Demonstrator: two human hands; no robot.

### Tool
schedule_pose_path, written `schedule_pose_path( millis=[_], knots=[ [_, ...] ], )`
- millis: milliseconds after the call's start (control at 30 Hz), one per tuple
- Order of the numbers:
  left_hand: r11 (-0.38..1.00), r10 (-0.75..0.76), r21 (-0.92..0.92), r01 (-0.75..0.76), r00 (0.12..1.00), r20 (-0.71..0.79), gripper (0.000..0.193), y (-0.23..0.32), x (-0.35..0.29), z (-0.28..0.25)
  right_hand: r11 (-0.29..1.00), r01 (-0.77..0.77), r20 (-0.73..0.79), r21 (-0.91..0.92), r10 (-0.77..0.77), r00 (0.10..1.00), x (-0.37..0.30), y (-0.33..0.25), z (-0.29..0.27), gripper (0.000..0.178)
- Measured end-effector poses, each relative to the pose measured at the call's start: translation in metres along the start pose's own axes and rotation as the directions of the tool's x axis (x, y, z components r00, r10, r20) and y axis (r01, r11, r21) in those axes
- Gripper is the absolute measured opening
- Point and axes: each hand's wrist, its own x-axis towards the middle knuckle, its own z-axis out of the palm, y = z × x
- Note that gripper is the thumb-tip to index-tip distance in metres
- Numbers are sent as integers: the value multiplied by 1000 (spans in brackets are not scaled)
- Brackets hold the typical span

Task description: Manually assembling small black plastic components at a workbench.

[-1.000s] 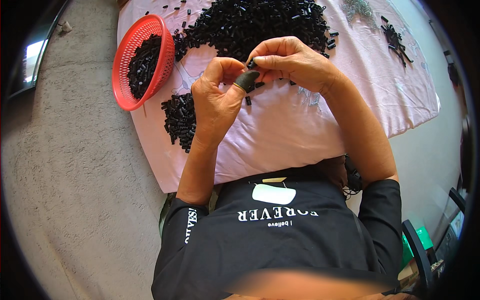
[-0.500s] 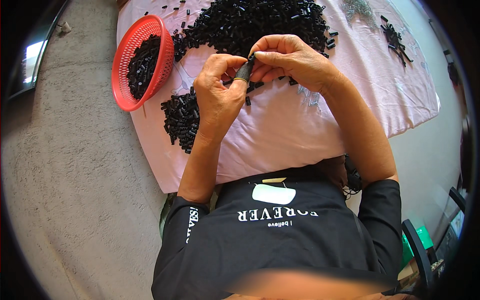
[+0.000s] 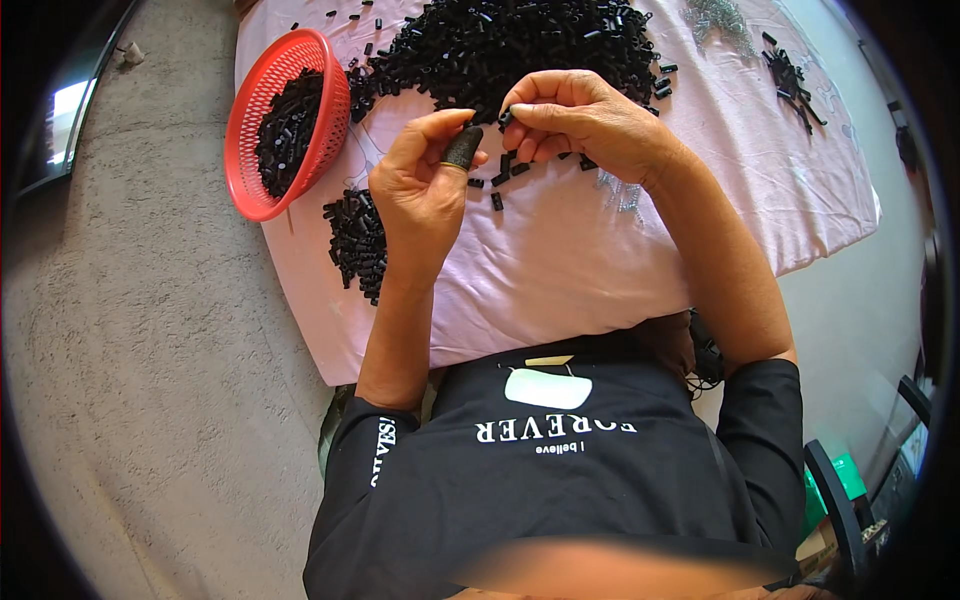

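One small black tube (image 3: 506,118), in the head view, sits pinched between the thumb and forefinger of the right hand (image 3: 585,120), above the surface (image 3: 560,270) and its pink cloth. It lies at that hand's left side, facing the left hand (image 3: 425,185), with a narrow gap between. The fingers hide much of it, so I cannot tell its long axis for certain. The right hand is plainly nearer, being the one that holds it.

The left hand hangs just to the left, its thumb in a dark finger sleeve (image 3: 460,150), the thumb and forefinger tips close together; I cannot tell whether anything is between them.

Several loose tubes (image 3: 497,201) lie below the gap, toward the surface's near edge; the nearest one to that edge points roughly from near edge to far. A big heap (image 3: 520,50) spreads beyond both hands toward the far edge. Beside the left wrist, by the left edge, is a smaller pile (image 3: 355,245). Farther up that edge a red basket (image 3: 335,115) of tubes leans outward, much nearer the left hand than the right.
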Motion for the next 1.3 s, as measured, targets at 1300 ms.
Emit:
schedule_pose_path(
  millis=[1300],
  knots=[
    [989, -121, -83, 120, 993, -9, 12, 2, -11, 13, 994, 103, 19, -18, -103, 994, 2, 5, 6, 16]
  ],
)
